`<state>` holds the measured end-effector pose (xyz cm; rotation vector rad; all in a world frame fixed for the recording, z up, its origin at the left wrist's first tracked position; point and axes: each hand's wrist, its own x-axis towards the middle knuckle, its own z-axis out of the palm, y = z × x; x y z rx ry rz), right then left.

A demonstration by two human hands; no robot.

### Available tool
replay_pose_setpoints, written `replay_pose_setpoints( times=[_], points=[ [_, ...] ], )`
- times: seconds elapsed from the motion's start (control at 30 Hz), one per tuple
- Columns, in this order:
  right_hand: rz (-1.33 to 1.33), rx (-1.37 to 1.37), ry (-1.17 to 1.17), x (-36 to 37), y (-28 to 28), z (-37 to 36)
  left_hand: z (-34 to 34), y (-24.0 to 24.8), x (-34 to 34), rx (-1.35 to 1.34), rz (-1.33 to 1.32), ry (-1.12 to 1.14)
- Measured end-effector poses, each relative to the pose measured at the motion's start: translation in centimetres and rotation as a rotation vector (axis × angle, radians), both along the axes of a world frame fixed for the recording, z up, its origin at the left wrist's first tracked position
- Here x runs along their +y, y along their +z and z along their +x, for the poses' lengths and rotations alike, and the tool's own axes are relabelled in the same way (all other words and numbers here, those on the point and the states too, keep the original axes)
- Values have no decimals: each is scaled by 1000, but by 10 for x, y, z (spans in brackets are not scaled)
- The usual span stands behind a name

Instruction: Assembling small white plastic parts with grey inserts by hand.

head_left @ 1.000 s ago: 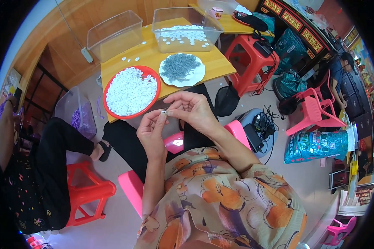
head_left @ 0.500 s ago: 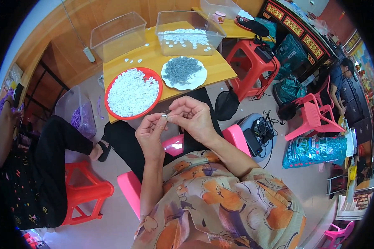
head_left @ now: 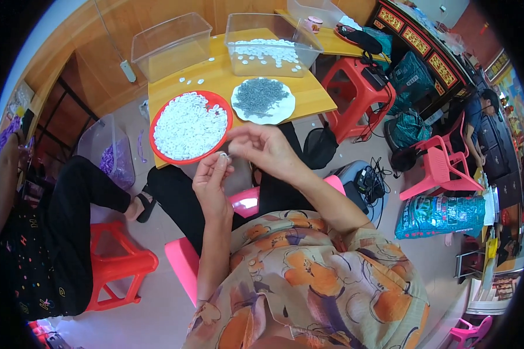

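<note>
My left hand (head_left: 213, 177) is closed, thumb against fingers, on a small white plastic piece (head_left: 223, 155) whose full shape I cannot make out. Just to its right hovers my right hand (head_left: 271, 152), fingers bent and apart, with nothing visible between them. Both hands are over my lap, close to the table's front edge. In front of them a round red tray (head_left: 153, 136) holds a heap of small white plastic pieces (head_left: 189, 128). Beside it, a white scalloped plate (head_left: 283, 109) carries a pile of small grey metal-looking pieces (head_left: 259, 96).
Two clear bins (head_left: 172, 46) (head_left: 273, 65) stand at the back of the yellow table (head_left: 215, 72); the right one contains white pieces. A person in black trousers (head_left: 78, 198) sits at left near a red stool (head_left: 122, 256). Another red stool (head_left: 361, 93) is at right.
My right hand has drawn away from the left, up toward the tray and plate, and its fingers have parted. The left hand still holds the small white piece.
</note>
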<state>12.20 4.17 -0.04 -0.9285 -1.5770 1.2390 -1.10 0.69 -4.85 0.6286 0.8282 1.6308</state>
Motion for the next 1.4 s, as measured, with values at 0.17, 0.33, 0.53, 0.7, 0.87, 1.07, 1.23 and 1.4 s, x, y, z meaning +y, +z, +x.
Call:
replay_pose_setpoints(
  times=[0.17, 0.33, 0.53, 0.7, 0.87, 1.07, 1.23, 1.4],
  points=[
    [373, -514, -153, 96, -18, -8, -13, -3, 6, -72, -25, 44],
    [400, -953, -135, 188, -48, -36, -16, 3, 6, -101, -42, 70],
    [601, -1360, 74, 211, -59, -61, -23, 0, 8, -120, -55, 43],
    [694, -1441, 152, 220, -66, -65, -23, -2, 11, -135, -66, 59],
    [727, -1276, 94, 219, -73, -55, -22, 0, 11, -141, -58, 58],
    [371, -485, 15, 139, -31, -47, -24, 3, 5, -85, -18, 112],
    [210, -254, 5, 31, 8, -17, -15, 20, 0, 219, 299, 214],
    [29, 63, 48, -15, 25, 6, -2, 29, -13, 442, 429, 133]
  ],
)
